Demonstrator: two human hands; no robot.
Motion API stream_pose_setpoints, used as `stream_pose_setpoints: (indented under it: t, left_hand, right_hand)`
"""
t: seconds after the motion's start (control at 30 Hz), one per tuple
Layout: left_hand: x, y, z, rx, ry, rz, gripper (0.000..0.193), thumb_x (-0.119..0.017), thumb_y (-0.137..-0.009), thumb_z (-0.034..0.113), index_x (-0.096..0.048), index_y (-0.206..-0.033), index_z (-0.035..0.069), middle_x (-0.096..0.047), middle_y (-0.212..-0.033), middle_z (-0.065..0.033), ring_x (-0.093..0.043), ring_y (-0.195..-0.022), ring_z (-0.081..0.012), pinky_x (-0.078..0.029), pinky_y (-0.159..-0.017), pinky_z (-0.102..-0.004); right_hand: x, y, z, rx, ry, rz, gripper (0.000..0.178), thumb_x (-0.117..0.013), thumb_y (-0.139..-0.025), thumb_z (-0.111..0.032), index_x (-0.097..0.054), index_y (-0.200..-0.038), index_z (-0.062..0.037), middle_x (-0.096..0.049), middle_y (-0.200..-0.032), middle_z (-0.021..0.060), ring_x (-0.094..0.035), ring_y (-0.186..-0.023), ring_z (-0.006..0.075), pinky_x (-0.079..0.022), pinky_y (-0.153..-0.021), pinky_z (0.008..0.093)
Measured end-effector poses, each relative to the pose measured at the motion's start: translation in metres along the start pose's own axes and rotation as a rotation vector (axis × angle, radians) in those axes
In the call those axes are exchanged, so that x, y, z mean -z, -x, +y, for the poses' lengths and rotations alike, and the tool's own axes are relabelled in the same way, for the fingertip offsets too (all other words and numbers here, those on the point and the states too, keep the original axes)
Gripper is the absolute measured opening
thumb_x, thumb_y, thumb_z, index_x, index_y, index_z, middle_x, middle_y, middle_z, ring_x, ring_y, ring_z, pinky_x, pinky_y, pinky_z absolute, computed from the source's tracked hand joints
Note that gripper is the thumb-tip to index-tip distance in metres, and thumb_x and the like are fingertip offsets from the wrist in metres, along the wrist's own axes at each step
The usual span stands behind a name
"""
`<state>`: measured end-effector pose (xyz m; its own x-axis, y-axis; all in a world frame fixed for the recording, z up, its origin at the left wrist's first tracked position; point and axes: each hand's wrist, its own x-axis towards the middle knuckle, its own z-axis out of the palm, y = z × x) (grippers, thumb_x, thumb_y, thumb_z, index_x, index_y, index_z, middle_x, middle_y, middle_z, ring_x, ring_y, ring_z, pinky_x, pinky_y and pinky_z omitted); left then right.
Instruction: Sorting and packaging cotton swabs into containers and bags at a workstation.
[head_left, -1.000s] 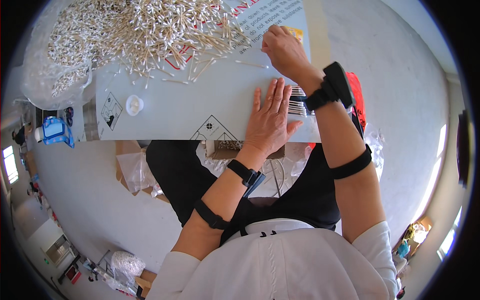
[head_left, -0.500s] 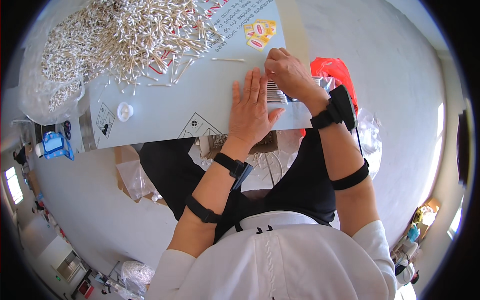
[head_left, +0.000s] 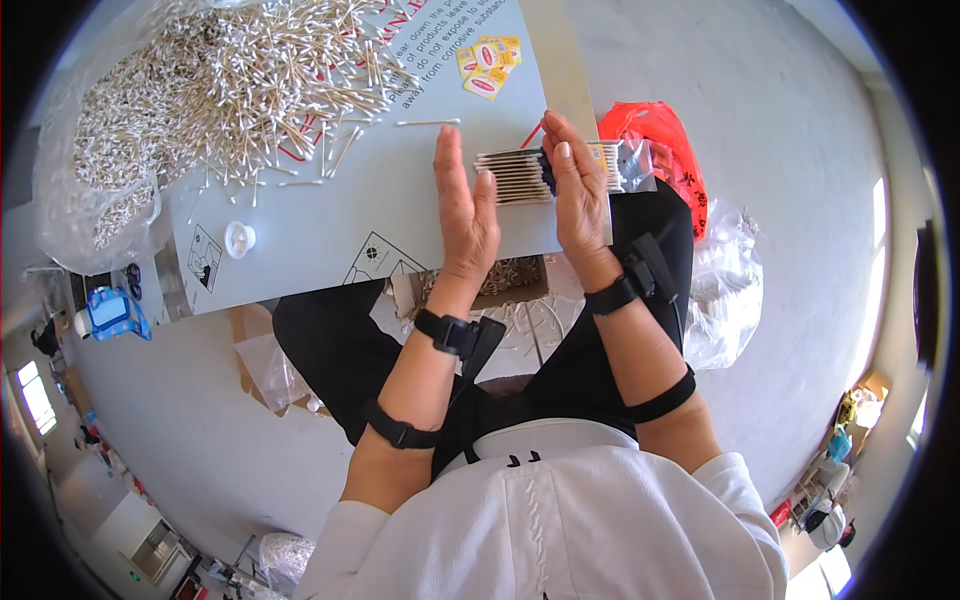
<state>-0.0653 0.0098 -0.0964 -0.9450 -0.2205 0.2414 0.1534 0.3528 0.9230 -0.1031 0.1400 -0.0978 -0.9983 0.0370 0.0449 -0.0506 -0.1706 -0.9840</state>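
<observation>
A neat flat row of cotton swabs lies side by side near the table's front right edge. A dark strip crosses the row, partly hidden by my right hand. That hand is open and on edge over the row, fingers stretched out and gripping nothing. To the right of it more swab tips show, with a small yellow label among them. My left hand stands on edge just left of the row, open, its fingers straight and thumb near the swab tips. Whether either hand touches the swabs, I cannot tell.
A big heap of loose cotton swabs spills from a clear bag at the left. Several yellow labels, a single swab and a small white cup lie on the table. A red bag hangs at the right edge.
My left hand has turned from lying flat to standing on edge and shifted left. My right hand has opened from its pinch and moved down, uncovering more of the swab row and its dark strip.
</observation>
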Motion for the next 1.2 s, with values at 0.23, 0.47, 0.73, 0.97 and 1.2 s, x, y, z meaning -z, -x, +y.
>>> stream_pose_setpoints:
  t: [0.23, 0.47, 0.73, 0.97, 1.2]
  left_hand:
    - [-0.025, -0.008, 0.003, 0.063, 0.219, 0.078, 0.059, -0.04, -0.103, 0.032, -0.024, -0.148, -0.002, -0.024, -0.155, -0.0184, -0.026, -0.143, -0.029, -0.022, -0.117, -0.0388]
    - [-0.016, -0.01, 0.004, 0.014, 0.193, 0.009, 0.059, -0.044, -0.101, 0.031, -0.026, -0.148, -0.001, -0.024, -0.155, -0.0197, -0.025, -0.144, -0.0317, -0.021, -0.116, -0.0414]
    - [0.01, -0.006, 0.009, -0.208, -0.705, -0.401, 0.071, -0.056, -0.093, 0.039, -0.031, -0.147, 0.002, -0.024, -0.155, -0.0188, -0.023, -0.145, -0.0333, -0.015, -0.117, -0.0521]
    - [0.001, 0.002, 0.008, -0.222, -0.832, -0.427, 0.072, -0.054, -0.093, 0.043, -0.031, -0.148, 0.003, -0.027, -0.155, -0.0175, -0.022, -0.145, -0.0302, -0.014, -0.117, -0.0524]
    - [0.001, 0.003, 0.007, -0.2, -0.848, -0.442, 0.072, -0.054, -0.093, 0.042, -0.029, -0.149, 0.003, -0.025, -0.156, -0.0165, -0.02, -0.146, -0.0289, -0.012, -0.118, -0.0512]
  right_hand:
    - [-0.014, 0.006, 0.007, 0.108, 0.108, 0.048, 0.039, -0.044, -0.103, -0.02, -0.05, -0.135, 0.0028, -0.051, -0.138, 0.0148, -0.044, -0.132, 0.0238, -0.032, -0.11, 0.0345]
    - [-0.007, 0.004, 0.003, 0.029, -0.047, 0.032, 0.044, -0.042, -0.104, -0.025, -0.045, -0.139, 0.0016, -0.048, -0.141, 0.0134, -0.043, -0.133, 0.0212, -0.032, -0.113, 0.0336]
    - [0.039, -0.013, -0.04, 0.358, 0.94, -0.468, 0.052, -0.067, -0.083, -0.01, -0.052, -0.132, -0.0052, -0.047, -0.142, 0.0108, -0.037, -0.137, 0.0295, -0.031, -0.113, 0.0413]
    - [0.047, 0.005, -0.021, 0.467, 1.31, -0.574, 0.058, -0.061, -0.088, -0.027, -0.043, -0.141, -0.0107, -0.041, -0.148, 0.0057, -0.032, -0.141, 0.0238, -0.022, -0.117, 0.0453]
    - [0.046, 0.009, -0.023, 0.483, 1.149, -0.392, 0.049, -0.065, -0.084, -0.015, -0.053, -0.131, -0.0076, -0.049, -0.139, 0.0099, -0.04, -0.134, 0.0297, -0.031, -0.112, 0.0445]
